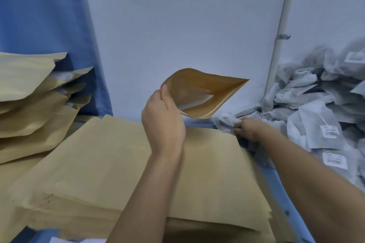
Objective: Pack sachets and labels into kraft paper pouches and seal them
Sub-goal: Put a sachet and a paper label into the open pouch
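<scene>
Pinched the seemingly empty pouch [201, 92] open at its edge with left hand [164, 122]; reached right hand [246, 129] to the sachets [316, 116], fingers blurred, could not tell. Still to fill and seal.

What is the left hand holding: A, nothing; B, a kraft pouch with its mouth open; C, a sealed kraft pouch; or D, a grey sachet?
B: the left hand grips the kraft pouch by one side, its mouth gaping open, while the right hand reaches into the grey sachets.
</scene>
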### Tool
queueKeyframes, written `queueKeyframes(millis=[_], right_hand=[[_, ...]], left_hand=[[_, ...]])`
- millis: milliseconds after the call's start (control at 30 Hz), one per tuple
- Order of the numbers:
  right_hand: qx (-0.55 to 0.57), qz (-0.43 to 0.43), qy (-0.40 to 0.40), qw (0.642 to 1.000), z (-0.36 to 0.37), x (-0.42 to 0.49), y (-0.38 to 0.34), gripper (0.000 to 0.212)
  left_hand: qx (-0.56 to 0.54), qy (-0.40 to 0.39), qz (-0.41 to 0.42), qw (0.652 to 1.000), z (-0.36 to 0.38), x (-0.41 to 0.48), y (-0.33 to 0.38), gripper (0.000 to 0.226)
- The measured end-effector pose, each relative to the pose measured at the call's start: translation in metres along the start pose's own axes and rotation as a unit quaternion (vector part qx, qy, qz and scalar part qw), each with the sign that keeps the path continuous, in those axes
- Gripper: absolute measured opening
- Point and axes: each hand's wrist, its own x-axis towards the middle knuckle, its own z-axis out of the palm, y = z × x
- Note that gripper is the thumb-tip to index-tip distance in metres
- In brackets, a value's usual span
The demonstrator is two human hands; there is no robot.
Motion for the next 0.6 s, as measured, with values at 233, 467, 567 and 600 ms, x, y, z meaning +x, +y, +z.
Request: queueKeyframes(millis=[233, 467, 567, 600], right_hand=[[-0.058, -0.024, 0.138, 0.988, 0.034, -0.041, 0.035, 0.024], [0.037, 0.007, 0.043, 0.998, 0.026, -0.082, 0.045, 0.02], [0.112, 0.017, 0.0, 0.994, 0.005, -0.093, 0.044, 0.031], [0.147, 0.021, 0.024, 0.989, 0.0, -0.095, 0.04, 0.035]], left_hand=[[-0.013, -0.012, -0.042, 0.999, -0.005, -0.022, 0.013, 0.045], [-0.023, -0.009, -0.022, 0.999, -0.005, -0.028, 0.022, 0.04], [-0.031, -0.002, -0.015, 0.999, -0.002, -0.03, 0.021, 0.037], [-0.032, -0.001, -0.014, 0.999, -0.001, -0.03, 0.021, 0.035]])
